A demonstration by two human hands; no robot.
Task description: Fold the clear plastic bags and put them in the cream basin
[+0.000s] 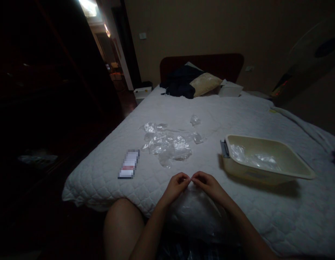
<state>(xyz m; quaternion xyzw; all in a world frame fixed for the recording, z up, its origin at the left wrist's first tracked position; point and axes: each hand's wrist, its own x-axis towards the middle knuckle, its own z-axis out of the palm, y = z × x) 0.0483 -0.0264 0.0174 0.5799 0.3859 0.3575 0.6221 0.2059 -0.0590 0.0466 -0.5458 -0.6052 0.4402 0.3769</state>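
Observation:
A large clear plastic bag (198,213) lies at the bed's near edge, between my forearms. My left hand (178,186) pinches its top edge, fingertips together. Right beside it, my right hand (206,183) pinches the same edge, and the fingertips of both hands nearly touch. Beyond them, a loose pile of crumpled clear plastic bags (170,144) is spread on the white quilted bed (102,159). One small crumpled bag (195,120) sits apart, behind the pile.
A cream plastic bin (270,177) holding some clear plastic stands at the right. A phone (129,164) lies left of the pile. Dark clothing (180,81), a beige pillow (206,83) and a white box (231,89) are near the headboard (202,59).

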